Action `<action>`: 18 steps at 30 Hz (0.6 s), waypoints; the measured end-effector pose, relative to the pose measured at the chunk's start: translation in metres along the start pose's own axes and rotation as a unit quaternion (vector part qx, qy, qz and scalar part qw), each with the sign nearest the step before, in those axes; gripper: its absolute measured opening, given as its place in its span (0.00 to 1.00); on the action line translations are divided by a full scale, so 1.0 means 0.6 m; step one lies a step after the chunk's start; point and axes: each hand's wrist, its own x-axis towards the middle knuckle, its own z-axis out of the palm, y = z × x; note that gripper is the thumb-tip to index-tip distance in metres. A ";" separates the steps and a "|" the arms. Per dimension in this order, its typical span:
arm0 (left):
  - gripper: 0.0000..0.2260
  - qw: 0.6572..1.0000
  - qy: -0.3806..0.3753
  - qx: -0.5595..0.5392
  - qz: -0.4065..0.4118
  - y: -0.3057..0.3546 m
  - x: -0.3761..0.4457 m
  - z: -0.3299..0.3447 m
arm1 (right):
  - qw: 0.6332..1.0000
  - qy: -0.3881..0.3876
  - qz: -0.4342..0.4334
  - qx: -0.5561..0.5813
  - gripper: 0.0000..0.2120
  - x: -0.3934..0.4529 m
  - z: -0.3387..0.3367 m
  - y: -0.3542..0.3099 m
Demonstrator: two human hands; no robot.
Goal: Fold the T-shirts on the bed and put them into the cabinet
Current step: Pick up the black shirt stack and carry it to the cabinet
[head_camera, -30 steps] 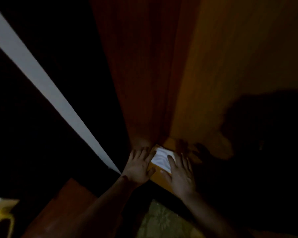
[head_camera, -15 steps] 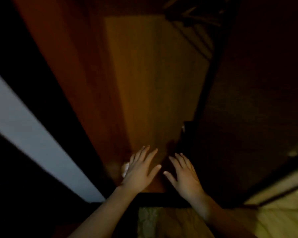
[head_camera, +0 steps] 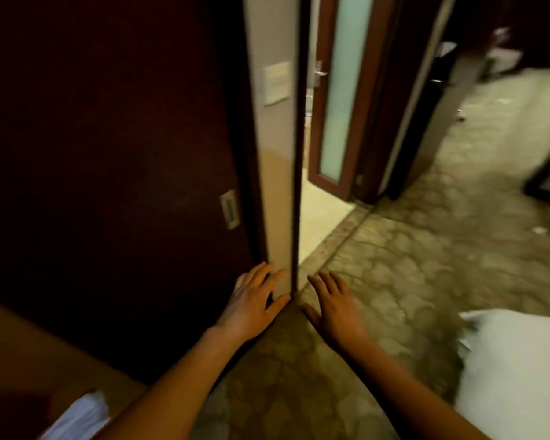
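My left hand (head_camera: 255,304) and my right hand (head_camera: 334,303) are both stretched out in front of me with straight fingers, holding nothing. They hover over the patterned floor beside the dark cabinet door (head_camera: 108,173), which has a small recessed handle (head_camera: 230,209). A folded white T-shirt (head_camera: 77,417) lies at the bottom left, inside the cabinet opening, partly behind my left forearm. The white edge of the bed (head_camera: 515,373) shows at the lower right.
A narrow wall strip with a light switch (head_camera: 277,82) stands past the cabinet door. Behind it is a frosted-glass door (head_camera: 340,90) left ajar onto a bright tiled floor. Patterned carpet (head_camera: 426,265) fills the right side.
Both hands have left the folded white T-shirt on the cabinet shelf and drawn back empty. My view has swung right, from the cabinet interior out to the room.
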 end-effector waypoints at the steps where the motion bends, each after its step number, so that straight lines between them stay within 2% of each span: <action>1: 0.29 1.000 -0.009 -0.013 0.022 0.051 0.054 0.029 | 0.999 0.012 0.034 -0.001 0.34 -0.003 -0.026 0.062; 3: 0.32 0.998 -0.025 -0.028 0.049 0.135 0.133 0.086 | 0.996 0.023 0.082 0.005 0.33 -0.010 -0.072 0.156; 5: 0.30 0.994 -0.031 -0.050 0.087 0.199 0.188 0.133 | 0.992 0.025 0.122 -0.006 0.35 -0.014 -0.105 0.229; 8: 0.26 0.982 -0.081 -0.081 0.153 0.301 0.278 0.209 | 0.975 0.052 0.216 0.008 0.42 -0.042 -0.147 0.353; 12: 0.38 0.967 -0.150 -0.078 0.189 0.389 0.390 0.279 | 0.943 0.087 0.321 0.023 0.36 -0.065 -0.161 0.477; 14: 0.37 0.958 -0.171 -0.088 0.213 0.436 0.463 0.308 | 0.922 0.088 0.376 0.031 0.33 -0.058 -0.166 0.540; 18: 0.29 0.927 -0.208 -0.101 0.295 0.532 0.616 0.363 | 0.875 0.123 0.466 0.040 0.31 -0.026 -0.185 0.641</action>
